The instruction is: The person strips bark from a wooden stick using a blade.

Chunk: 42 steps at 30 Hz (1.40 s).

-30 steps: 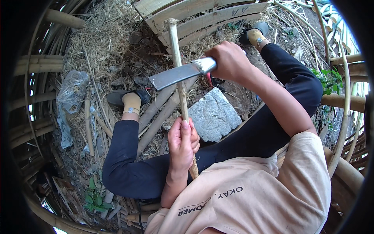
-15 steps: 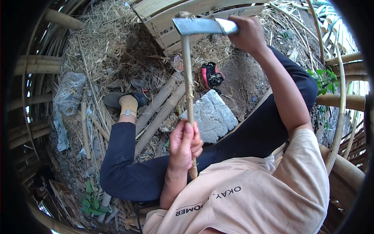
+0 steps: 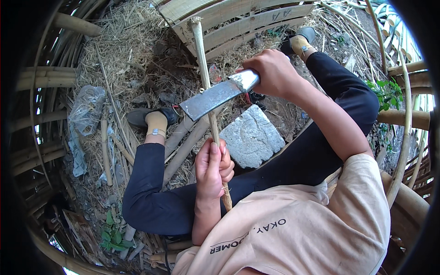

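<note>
My left hand point(image 3: 213, 169) is closed around the lower part of a slim wooden stick point(image 3: 201, 55), which points away from me. Its lower end is close to my shirt. My right hand point(image 3: 271, 72) grips the handle of a machete point(image 3: 211, 100), a short, broad grey blade with a shiny sleeve near the handle. The blade lies across the stick's middle, above my left hand, and hides part of it. A small light curl shows on the stick just above the blade. Most of the handle is hidden by my fingers.
A rough grey stone block point(image 3: 252, 136) lies between my legs, with bamboo poles point(image 3: 188, 149) left of it. Ahead stands a slatted wooden crate point(image 3: 256, 25). Straw point(image 3: 114, 50) and a clear plastic bag point(image 3: 87, 110) are at the left. Bamboo rails point(image 3: 405, 119) flank the right side.
The machete has come down along the stick from near its top to its middle, and its blade now slants. My right hand moved nearer. The stick's top leans further left.
</note>
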Motion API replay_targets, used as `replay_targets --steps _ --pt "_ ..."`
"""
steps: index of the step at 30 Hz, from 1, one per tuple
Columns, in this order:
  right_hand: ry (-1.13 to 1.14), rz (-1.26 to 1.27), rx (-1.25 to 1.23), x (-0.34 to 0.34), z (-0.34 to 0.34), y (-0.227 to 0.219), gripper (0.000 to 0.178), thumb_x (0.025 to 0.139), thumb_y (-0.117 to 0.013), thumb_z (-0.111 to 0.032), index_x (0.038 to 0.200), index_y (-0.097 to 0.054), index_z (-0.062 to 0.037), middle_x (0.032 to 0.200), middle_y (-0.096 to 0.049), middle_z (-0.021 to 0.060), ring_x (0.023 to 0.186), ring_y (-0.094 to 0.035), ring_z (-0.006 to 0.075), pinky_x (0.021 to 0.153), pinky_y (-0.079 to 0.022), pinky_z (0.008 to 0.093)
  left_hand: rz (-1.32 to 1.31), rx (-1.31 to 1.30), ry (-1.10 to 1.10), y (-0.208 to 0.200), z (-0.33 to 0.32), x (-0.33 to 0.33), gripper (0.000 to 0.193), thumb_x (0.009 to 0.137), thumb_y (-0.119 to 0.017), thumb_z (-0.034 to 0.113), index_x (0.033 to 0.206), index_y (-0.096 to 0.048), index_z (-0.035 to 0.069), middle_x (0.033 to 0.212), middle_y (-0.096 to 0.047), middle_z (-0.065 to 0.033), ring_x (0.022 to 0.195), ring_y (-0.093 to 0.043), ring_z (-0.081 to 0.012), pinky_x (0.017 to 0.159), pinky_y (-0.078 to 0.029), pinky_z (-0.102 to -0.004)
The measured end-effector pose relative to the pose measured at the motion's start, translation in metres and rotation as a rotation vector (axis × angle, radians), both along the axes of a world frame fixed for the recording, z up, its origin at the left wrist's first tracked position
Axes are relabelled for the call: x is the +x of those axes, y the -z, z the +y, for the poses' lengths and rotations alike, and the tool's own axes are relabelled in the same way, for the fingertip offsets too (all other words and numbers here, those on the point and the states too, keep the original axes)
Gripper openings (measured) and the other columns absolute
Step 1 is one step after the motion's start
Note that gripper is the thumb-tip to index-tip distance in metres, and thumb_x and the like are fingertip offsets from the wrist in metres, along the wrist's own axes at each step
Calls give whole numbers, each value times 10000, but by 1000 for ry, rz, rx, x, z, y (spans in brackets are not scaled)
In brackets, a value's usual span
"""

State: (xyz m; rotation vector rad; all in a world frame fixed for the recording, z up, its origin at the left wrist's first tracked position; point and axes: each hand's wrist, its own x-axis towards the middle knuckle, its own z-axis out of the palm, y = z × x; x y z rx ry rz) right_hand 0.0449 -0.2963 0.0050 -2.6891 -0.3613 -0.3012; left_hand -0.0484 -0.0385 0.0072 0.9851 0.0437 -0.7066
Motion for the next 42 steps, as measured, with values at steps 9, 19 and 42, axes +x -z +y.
replay_targets --steps 9,19,42 --pt "114 -138 12 8 -7 12 252 617 -716 -149 867 -746 -129 703 -682 130 676 -682 318 669 -557 419 -43 42 -15 -7 -7 -10 244 1067 -368 297 908 -414 117 576 -259 77 416 -177 4 360 -125 -189" --pt "133 -324 113 17 -52 1 183 631 -722 -55 809 -678 -46 697 -639 168 651 -653 348 615 -511 401 28 -27 -10 0 -1 -3 216 1059 -403 275 934 -434 101 585 -262 78 421 -179 4 359 -135 -188" --pt "315 36 -101 19 -7 12 268 636 -764 -126 902 -742 -108 802 -714 114 774 -690 316 750 -550 416 -328 540 -161 7 -12 -19 238 1056 -414 263 894 -451 94 597 -346 80 441 -272 19 378 -211 -170"
